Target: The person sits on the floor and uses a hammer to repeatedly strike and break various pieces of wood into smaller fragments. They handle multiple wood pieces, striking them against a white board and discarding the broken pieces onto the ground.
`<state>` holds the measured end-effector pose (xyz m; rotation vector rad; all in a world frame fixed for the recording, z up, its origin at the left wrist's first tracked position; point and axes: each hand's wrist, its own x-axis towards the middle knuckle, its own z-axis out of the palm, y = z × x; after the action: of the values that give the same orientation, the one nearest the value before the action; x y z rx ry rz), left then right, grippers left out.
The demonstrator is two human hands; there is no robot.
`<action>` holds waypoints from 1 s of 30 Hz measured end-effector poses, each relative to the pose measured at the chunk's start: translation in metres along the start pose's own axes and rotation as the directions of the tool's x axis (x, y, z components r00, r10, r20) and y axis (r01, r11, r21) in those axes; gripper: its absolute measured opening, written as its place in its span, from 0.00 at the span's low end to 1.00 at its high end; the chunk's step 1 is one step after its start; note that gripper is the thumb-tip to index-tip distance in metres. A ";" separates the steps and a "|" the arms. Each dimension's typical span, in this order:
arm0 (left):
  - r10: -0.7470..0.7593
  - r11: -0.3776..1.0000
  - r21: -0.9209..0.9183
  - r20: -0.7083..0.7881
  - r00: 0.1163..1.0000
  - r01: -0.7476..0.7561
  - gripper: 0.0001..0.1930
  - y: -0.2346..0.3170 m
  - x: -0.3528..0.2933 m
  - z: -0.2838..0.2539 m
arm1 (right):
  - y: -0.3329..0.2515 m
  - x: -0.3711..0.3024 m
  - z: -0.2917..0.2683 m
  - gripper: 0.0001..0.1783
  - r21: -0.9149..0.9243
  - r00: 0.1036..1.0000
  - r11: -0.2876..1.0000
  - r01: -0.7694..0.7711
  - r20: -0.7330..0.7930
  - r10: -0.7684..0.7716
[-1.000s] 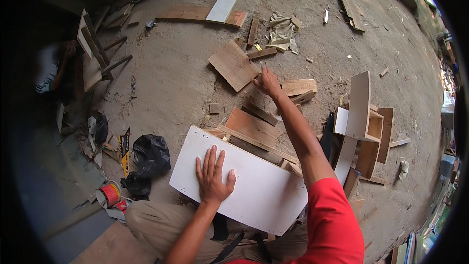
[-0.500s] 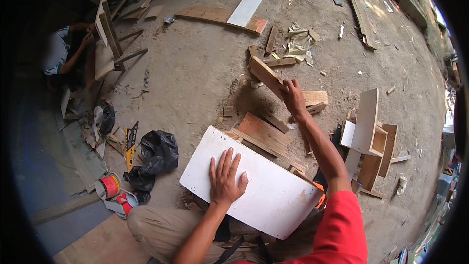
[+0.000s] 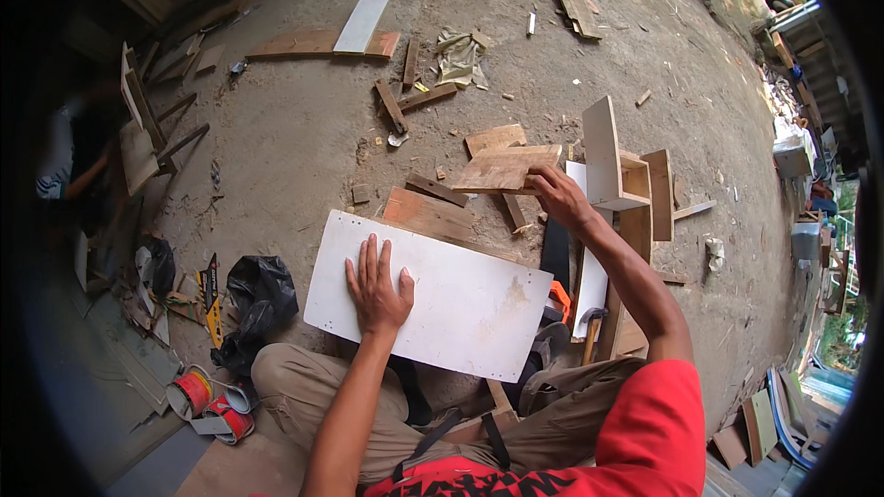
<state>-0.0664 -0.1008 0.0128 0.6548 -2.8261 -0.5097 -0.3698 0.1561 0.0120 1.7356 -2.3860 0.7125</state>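
My left hand [image 3: 379, 290] lies flat, fingers stretched, on a white rectangular board [image 3: 451, 313] across my lap. Small dark holes show near the board's ends. Beyond it, my right hand [image 3: 560, 195] grips the right end of a short wooden board [image 3: 506, 168], whose broad face shows. That wooden board is tilted above other scraps, partly covering another wood piece [image 3: 494, 137]. A reddish wood board [image 3: 428, 212] lies against the white board's far side. By the right end of the white board are a saw's dark blade [image 3: 555, 248], an orange handle [image 3: 560, 296] and a hammer [image 3: 591, 331].
A small wooden assembly [image 3: 635, 182] stands at right. Black plastic bags [image 3: 258, 299], a yellow-and-black handsaw [image 3: 211, 304] and red cans [image 3: 189, 393] lie at left. Wood offcuts [image 3: 389, 106] and crumpled cloth [image 3: 460, 57] lie ahead. Another person [image 3: 57, 152] sits far left, beside a wooden frame.
My right hand has brought the wooden board rightward and turned it from edge-on to broad face. My left hand stays flat on the white board. The view has swung right.
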 end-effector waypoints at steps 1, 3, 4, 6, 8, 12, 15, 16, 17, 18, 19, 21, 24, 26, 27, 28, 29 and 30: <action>0.003 1.000 0.008 -0.003 1.000 -0.003 0.31 -0.001 -0.005 0.001 | -0.019 -0.006 -0.018 0.21 -0.006 1.000 1.000 -0.002 -0.022 0.002; 0.008 1.000 0.010 -0.022 1.000 -0.007 0.30 -0.005 -0.011 0.003 | -0.059 -0.014 -0.056 0.22 -0.027 0.997 1.000 -0.001 -0.074 -0.001; 0.015 1.000 -0.002 -0.032 0.999 -0.015 0.30 -0.005 -0.010 0.007 | -0.073 -0.026 -0.069 0.23 -0.016 0.996 1.000 -0.005 -0.089 0.004; 0.013 0.998 -0.066 -0.051 0.999 -0.016 0.29 -0.004 -0.005 0.005 | -0.117 -0.041 -0.091 0.21 -0.025 0.984 1.000 0.011 -0.176 -0.015; 0.023 0.934 -0.354 -0.068 0.997 -0.046 0.31 -0.018 -0.002 0.009 | -0.157 -0.062 -0.106 0.17 -0.053 0.975 0.999 -0.001 -0.221 -0.011; -0.145 -0.061 -0.885 0.465 0.874 0.461 0.43 0.027 -0.022 -0.031 | -0.234 -0.107 -0.100 0.17 0.027 0.916 0.996 -0.082 -0.393 0.086; 0.305 -0.289 -0.691 0.590 0.748 0.663 0.34 0.049 -0.062 -0.042 | -0.268 -0.152 -0.060 0.21 0.091 0.910 0.980 -0.175 -0.366 0.196; 0.209 -0.230 -0.710 0.632 0.746 0.666 0.27 0.054 -0.072 -0.039 | -0.273 -0.166 -0.042 0.25 0.082 0.875 0.961 -0.264 -0.398 0.274; 0.119 -0.247 -0.755 0.599 0.792 0.608 0.25 0.051 -0.084 -0.032 | -0.280 -0.172 -0.032 0.30 0.084 0.836 0.935 -0.344 -0.426 0.346; 0.028 -0.258 -0.798 0.557 0.830 0.544 0.24 0.047 -0.094 -0.025 | -0.284 -0.185 -0.030 0.37 0.068 0.783 0.867 -0.494 -0.398 0.478; -0.050 -0.264 -0.831 0.518 0.854 0.489 0.23 0.045 -0.102 -0.018 | -0.275 -0.209 -0.018 0.37 0.091 0.700 0.782 -0.617 -0.392 0.598; -0.154 -0.159 -0.881 0.469 0.870 0.446 0.24 0.033 -0.114 -0.009 | -0.255 -0.247 0.000 0.36 0.179 0.435 0.497 -0.849 -0.296 0.850; -0.304 0.372 -0.835 0.304 0.903 0.407 0.29 0.019 -0.121 0.000 | -0.214 -0.316 0.032 0.29 0.143 0.040 0.025 -0.989 0.102 0.994; -0.257 0.903 -0.378 -0.092 0.962 0.205 0.34 0.035 -0.116 -0.018 | -0.204 -0.344 0.048 0.26 0.102 -0.118 -0.138 -0.985 0.185 0.976; -0.117 0.932 -0.357 -0.140 0.983 0.060 0.35 0.047 -0.106 -0.025 | -0.205 -0.351 0.060 0.25 0.093 -0.186 -0.201 -0.975 0.151 0.971; 0.018 0.941 -0.328 -0.191 0.982 -0.081 0.36 0.061 -0.095 -0.037 | -0.203 -0.351 0.070 0.23 0.085 -0.243 -0.254 -0.963 0.121 0.962; 0.138 0.934 -0.291 -0.237 0.962 -0.206 0.38 0.066 -0.092 -0.043 | -0.204 -0.344 0.075 0.24 0.099 -0.229 -0.239 -0.966 0.102 0.968; 0.209 0.954 -0.183 -0.159 0.965 -0.236 0.37 0.067 -0.081 -0.033 | -0.207 -0.334 0.082 0.25 0.057 -0.249 -0.248 -0.967 0.006 0.969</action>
<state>-0.0124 -0.0166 0.0588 0.3138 -2.6289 -0.6682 -0.0498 0.3625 -0.1140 -0.9525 -3.2189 0.7407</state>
